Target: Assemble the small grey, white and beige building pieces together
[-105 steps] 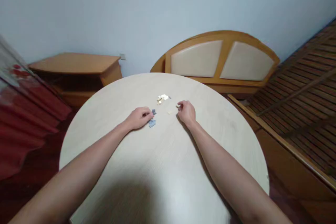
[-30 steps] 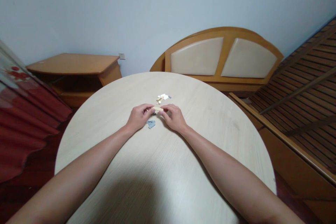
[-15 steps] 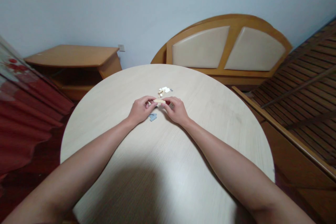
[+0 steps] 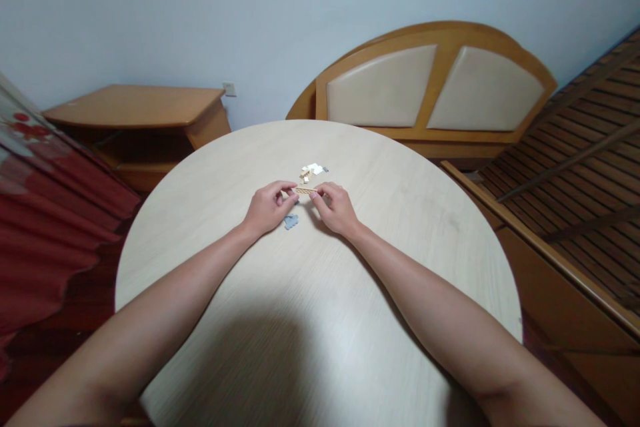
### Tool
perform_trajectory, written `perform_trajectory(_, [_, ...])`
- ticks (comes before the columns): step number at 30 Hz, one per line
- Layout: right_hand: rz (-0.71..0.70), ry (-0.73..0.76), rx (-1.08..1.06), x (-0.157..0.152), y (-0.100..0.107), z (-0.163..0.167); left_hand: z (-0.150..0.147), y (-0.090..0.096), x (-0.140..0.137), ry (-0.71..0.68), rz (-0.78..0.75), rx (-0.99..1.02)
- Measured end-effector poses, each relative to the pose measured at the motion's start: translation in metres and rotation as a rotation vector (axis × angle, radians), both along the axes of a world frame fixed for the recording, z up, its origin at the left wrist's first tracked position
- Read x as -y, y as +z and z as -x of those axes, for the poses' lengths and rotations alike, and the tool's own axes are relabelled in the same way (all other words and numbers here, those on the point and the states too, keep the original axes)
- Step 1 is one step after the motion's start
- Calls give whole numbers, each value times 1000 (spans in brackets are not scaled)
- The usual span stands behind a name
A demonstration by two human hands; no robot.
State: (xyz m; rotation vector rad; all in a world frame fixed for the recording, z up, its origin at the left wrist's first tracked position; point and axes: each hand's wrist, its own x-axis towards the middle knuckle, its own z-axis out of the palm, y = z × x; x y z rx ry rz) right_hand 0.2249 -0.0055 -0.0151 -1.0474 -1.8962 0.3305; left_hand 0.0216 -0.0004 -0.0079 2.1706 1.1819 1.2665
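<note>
A small, long cream-coloured piece with a patterned face, resembling a toy building plate (image 4: 305, 191), is held up between my two hands. My left hand (image 4: 270, 205) pinches its left end between thumb and fingers. At the other end, the thumb and fingers of my right hand (image 4: 336, 207) are closed on it. Just beyond lies a small pile of white and tan pieces (image 4: 313, 171), with a grey bit at its right side. Blue-grey pieces (image 4: 291, 221) rest on the table below my left fingers, partly hidden by that hand.
The round pale table (image 4: 390, 267) spans the middle. Behind it stand a wooden cabinet (image 4: 135, 105) on the left and a padded headboard (image 4: 385, 88) on the right. A red curtain (image 4: 55, 227) hangs at left; wooden slats (image 4: 590, 167) lean at right.
The cream piece has been tilted between my fingers, so a different, more patterned face shows. Both hands stay nearly in place, and the pieces on the table have not moved.
</note>
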Motion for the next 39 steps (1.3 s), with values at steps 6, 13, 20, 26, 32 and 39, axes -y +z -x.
perform_trajectory(6, [20,66,-10,1,2,1,1,3,2,-65,-48,-76])
perform_trajectory(13, [-12,86,-95,1,-1,1,2,1,0,-47,-54,-77])
perform_trajectory(20, [-107,104,-79,0,-1,1,1,1,0,-47,-60,-60])
perform_trajectory(26, [-104,84,-86,-1,-3,2,0,0,0,-32,-65,-42])
perform_trajectory(32, [-90,62,-70,-1,-3,1,0,0,0,-20,-57,-18])
perform_trajectory(39, [-93,39,-55,-2,-4,1,-1,0,1,-4,-43,15])
